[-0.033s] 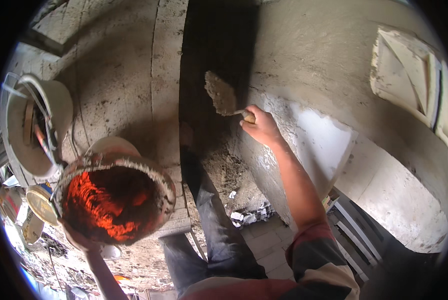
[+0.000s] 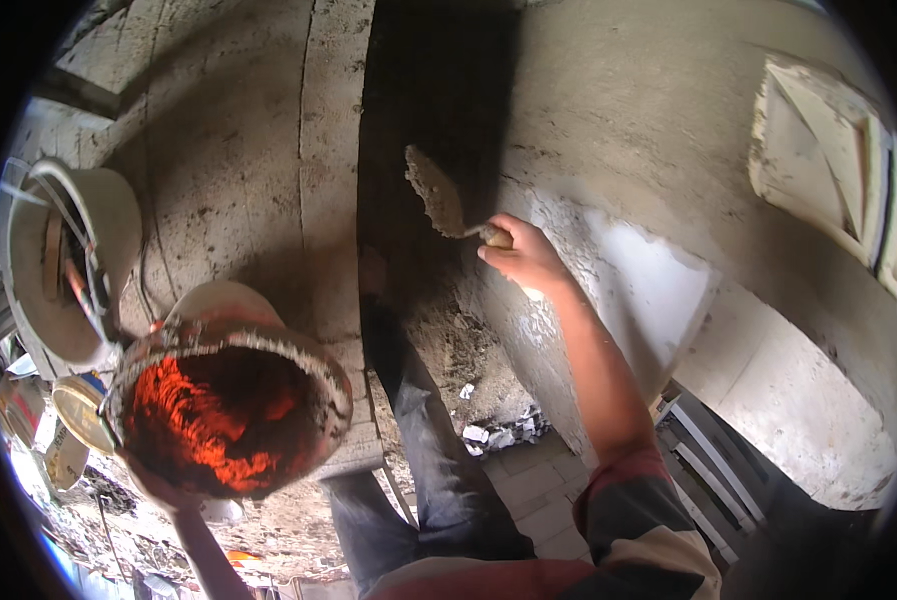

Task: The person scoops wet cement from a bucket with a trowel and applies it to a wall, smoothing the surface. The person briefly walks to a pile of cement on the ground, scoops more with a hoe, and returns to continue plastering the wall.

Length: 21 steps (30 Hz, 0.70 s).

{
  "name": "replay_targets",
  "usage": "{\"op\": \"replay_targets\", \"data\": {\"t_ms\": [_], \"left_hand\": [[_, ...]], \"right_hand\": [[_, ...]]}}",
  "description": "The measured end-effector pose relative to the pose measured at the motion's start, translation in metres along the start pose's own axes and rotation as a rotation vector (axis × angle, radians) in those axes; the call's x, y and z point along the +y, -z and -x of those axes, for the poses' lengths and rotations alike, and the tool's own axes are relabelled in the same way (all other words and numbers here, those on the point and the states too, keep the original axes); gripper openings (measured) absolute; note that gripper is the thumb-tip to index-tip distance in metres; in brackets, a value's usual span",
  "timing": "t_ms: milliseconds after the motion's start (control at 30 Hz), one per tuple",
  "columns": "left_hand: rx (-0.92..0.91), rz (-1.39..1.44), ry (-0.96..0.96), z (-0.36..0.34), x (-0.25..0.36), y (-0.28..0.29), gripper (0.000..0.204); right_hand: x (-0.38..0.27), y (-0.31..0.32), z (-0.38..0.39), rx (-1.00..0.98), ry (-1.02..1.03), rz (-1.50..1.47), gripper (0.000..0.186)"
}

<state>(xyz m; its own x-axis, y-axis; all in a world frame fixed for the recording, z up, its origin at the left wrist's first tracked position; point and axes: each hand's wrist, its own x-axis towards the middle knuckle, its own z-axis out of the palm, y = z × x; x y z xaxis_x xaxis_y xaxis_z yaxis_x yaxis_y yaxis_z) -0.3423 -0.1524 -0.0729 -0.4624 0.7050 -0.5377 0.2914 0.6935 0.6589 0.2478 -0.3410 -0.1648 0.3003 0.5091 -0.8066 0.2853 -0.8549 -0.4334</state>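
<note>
In my right hand [image 2: 524, 255], closed round its handle, is a trowel [image 2: 435, 190] with a rough grey layer of mortar on its blade. It stands out over the dark gap beside the plastered wall, apart from the wall. My left hand [image 2: 162, 487] is at the lower left side of a mortar-crusted bucket [image 2: 331, 392] and holds it; most of its fingers are hidden behind the bucket. The bucket's mouth tilts toward me, and the mix inside [image 2: 204, 425] shows bright orange-red where light falls on it, dark elsewhere.
Wooden planks [image 2: 259, 130] run along the left, bearing a large pale bucket [image 2: 124, 215] with tools inside. A white panel [image 2: 634, 280] and a recessed window-like frame [image 2: 819, 150] sit along the right wall. White rubble [image 2: 499, 435] lies on the tiled floor below.
My right hand and the trowel have shifted very slightly left and down, and the blade is turned a little more edge-on. The bucket in my left hand has dipped slightly.
</note>
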Motion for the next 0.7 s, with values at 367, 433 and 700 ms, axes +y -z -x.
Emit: {"op": "replay_targets", "data": {"t_ms": [367,433,700], "left_hand": [[-0.706,0.525,0.091,0.016,0.019,-0.005,0.062],[-0.292,0.308,0.143,0.026,0.029,-0.020,0.061],[0.145,0.352,0.188,0.040,0.048,-0.051,0.066]], "right_hand": [[-0.002,0.032,0.098,0.583,-0.287,-0.301,0.018],[-0.022,0.043,0.137,0.499,-0.430,-0.224,0.022],[0.045,-0.021,-0.041,0.173,-0.446,-0.295,0.033]]}}
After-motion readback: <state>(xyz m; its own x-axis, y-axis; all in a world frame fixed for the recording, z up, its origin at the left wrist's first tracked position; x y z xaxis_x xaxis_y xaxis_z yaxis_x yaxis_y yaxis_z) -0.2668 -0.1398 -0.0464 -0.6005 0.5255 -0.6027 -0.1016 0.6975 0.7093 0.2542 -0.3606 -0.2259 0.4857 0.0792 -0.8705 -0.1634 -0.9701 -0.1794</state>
